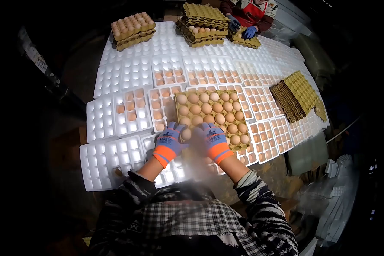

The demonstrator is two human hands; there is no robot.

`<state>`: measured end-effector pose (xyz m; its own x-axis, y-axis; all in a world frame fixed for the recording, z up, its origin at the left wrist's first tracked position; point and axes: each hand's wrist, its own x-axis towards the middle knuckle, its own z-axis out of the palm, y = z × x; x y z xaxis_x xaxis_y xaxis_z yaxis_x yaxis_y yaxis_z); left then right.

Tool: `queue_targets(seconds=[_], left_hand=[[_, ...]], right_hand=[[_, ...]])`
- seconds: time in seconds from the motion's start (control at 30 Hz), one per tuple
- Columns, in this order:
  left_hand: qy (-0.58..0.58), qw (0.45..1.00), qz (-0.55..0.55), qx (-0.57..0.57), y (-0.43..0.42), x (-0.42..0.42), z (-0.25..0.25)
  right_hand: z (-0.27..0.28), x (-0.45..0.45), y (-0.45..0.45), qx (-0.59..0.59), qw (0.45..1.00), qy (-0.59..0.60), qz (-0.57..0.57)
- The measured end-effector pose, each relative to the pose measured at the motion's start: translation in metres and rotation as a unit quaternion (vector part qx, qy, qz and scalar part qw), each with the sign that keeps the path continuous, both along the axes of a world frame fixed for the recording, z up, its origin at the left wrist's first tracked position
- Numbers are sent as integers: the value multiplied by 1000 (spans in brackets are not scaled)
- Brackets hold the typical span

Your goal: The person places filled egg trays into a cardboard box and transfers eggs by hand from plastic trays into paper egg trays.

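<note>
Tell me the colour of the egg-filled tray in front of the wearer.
The tray is mustard-yellow; it shows best in the head view.

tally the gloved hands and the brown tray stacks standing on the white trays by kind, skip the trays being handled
camera wearer's gloved hands, left hand and right hand: 2
co-worker's gloved hands: 2
egg-topped stack: 1
stacks with an empty tray on top, far stack and right-side stack: 2
total: 7

Brown eggs (206,108) in yellowish tray (242,148)
</note>
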<state>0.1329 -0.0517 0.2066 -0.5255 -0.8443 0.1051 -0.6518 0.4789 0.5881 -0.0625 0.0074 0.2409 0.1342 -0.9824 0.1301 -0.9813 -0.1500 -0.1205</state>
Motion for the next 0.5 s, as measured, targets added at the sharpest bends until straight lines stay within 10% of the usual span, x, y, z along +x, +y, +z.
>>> queue_targets(seconds=[0.1,0.27,0.3,0.4,0.5], left_hand=[[-13,1000,1,5,-3,-6,8],[481,819,5,313,-41,16,-47],[454,808,34,374,-46,21,-39],[3,999,-32,38,-50,8,7],[-136,991,1,21,-47,-13,27]], right_hand=[[29,-14,5,33,983,-176,-31],[49,-50,-1,46,822,-566,-41],[45,-53,-17,32,871,-489,28],[42,-14,-40,85,992,-83,-46],[16,2,-61,92,987,97,-91]])
